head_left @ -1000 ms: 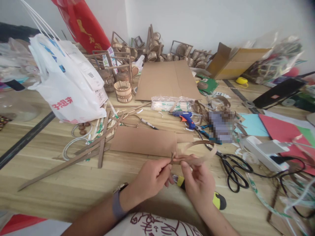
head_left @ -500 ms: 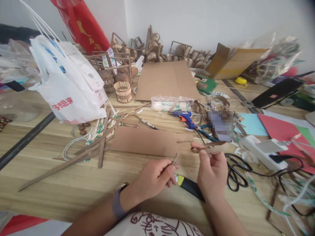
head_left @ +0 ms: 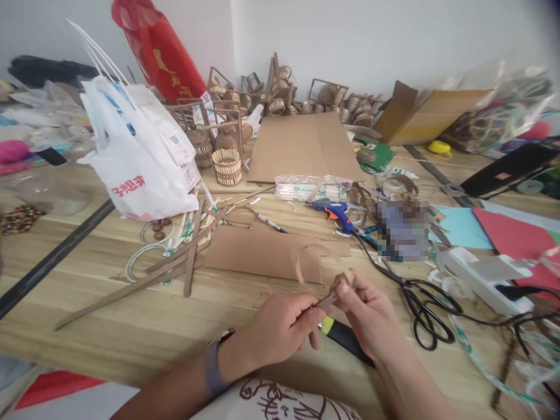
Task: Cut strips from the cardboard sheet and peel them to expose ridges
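Left hand and right hand pinching brown strips
Nearly closed, both are gripping close together, probably steadying them.

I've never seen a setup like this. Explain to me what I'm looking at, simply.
There is no machine here: a person works with two bare hands, seen by one camera worn on the head, looking forward and down. The left hand, with a watch on its wrist, and the right hand pinch a thin brown strip between them. On the wooden table, a black-and-yellow handle lies close by. Beyond the hands is a flat cardboard piece; toward the right lie black scissors and, farther back, a blue glue gun. A white plastic bag and a small slatted basket stand at the left.
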The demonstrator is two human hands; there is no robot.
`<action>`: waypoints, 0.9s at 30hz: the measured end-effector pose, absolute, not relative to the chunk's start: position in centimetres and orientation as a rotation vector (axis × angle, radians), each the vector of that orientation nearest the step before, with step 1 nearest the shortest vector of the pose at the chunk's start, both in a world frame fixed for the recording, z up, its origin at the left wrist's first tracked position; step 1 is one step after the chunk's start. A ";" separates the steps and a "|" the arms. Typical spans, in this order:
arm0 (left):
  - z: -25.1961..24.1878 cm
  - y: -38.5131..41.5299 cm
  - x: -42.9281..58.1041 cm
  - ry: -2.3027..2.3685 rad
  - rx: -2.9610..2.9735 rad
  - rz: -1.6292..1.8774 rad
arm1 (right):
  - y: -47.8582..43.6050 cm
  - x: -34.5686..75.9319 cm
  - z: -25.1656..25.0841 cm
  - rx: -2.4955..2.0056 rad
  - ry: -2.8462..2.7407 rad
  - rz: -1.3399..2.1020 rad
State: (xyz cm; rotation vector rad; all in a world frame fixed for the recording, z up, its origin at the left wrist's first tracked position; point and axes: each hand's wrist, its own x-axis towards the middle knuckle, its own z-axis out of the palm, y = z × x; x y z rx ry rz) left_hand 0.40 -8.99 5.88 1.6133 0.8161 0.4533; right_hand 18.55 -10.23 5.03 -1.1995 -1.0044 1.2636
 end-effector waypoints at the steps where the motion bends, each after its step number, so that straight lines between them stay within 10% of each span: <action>1: 6.1 -9.1 0.2 0.827 1.653 0.434 | -10.1 18.8 5.3 -1.200 -0.934 1.196; 27: 10.7 -11.8 -5.5 0.444 2.171 0.399 | -9.2 22.7 6.6 -1.248 -0.666 0.979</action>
